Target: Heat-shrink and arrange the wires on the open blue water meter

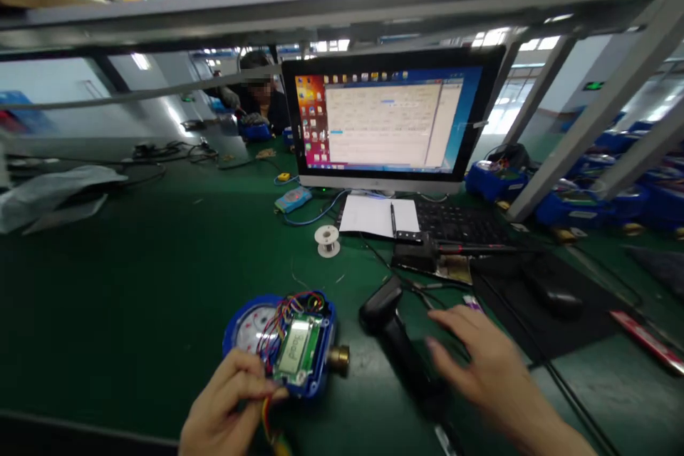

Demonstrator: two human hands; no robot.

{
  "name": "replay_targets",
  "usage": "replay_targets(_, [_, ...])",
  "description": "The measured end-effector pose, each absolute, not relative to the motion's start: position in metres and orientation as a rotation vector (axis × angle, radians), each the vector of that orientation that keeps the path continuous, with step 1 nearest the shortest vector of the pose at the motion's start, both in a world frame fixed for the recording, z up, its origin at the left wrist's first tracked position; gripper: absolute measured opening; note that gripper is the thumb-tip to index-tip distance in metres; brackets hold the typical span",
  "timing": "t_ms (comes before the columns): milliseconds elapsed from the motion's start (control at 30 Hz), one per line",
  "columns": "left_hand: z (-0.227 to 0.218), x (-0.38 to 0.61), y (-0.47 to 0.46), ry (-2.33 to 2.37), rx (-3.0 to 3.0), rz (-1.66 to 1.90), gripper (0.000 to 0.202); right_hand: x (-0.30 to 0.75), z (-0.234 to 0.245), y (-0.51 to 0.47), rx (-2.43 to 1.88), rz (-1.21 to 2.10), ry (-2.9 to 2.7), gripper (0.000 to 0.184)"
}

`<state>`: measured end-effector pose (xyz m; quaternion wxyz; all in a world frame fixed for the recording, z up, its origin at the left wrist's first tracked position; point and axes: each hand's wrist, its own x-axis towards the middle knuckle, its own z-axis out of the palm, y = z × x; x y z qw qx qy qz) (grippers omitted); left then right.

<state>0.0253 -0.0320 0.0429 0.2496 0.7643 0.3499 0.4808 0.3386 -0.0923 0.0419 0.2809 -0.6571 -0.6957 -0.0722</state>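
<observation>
A blue meter (323, 363) lies on the green bench in front of me, its cover off. Inside show a small lit display (297, 346) on a green circuit board, a bundle of coloured wires (278, 320) and a round dial; a brass fitting (338, 360) sticks out to the right. My left hand (229, 399) is closed at the meter's lower left corner, thumb and fingers pinching its edge, with red and yellow wires hanging below them. My right hand (484, 363), slightly blurred, hovers with fingers apart and holds nothing. Just left of it lies a black handheld barcode scanner (403, 349).
Behind stand a monitor (385, 121), a keyboard (459, 222) and paper (368, 215) with a pen. A solder spool (327, 241) sits mid-bench. Right are a mouse (553, 292) and several blue meters (574, 206). A shelf beam (342, 7) crosses above; a person sits beyond.
</observation>
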Motion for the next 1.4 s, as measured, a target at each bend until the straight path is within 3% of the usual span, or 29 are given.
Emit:
replay_targets(167, [0.047,0.026,-0.03,0.952,2.101,1.338,0.009,0.277,0.013,-0.079,-2.259,0.321,-1.892,0.063])
replay_targets(333, [0.046,0.027,-0.032,0.982,2.079,1.327,0.011,0.297,0.032,-0.087,-1.822,0.738,-1.881,0.059])
replay_targets(433, [0.045,0.027,-0.033,0.996,2.069,1.332,0.011,0.303,0.049,-0.103,-1.528,0.848,-1.969,0.038])
replay_targets(567, [0.043,0.026,-0.033,0.982,2.086,1.331,0.012,0.299,0.055,-0.111,-1.411,0.842,-1.989,0.017])
replay_targets(1233, [0.041,0.023,-0.031,0.968,2.095,1.327,0.011,0.317,0.06,-0.111,-1.462,0.815,-2.0,0.015])
replay_targets(1300, [0.041,0.022,-0.031,0.963,2.098,1.314,0.011,0.322,0.055,-0.106,-1.629,0.753,-1.95,0.02])
replay_targets(1400, [0.041,0.021,-0.03,0.961,2.093,1.306,0.01,0.323,0.038,-0.098,-1.94,0.587,-1.856,0.045])
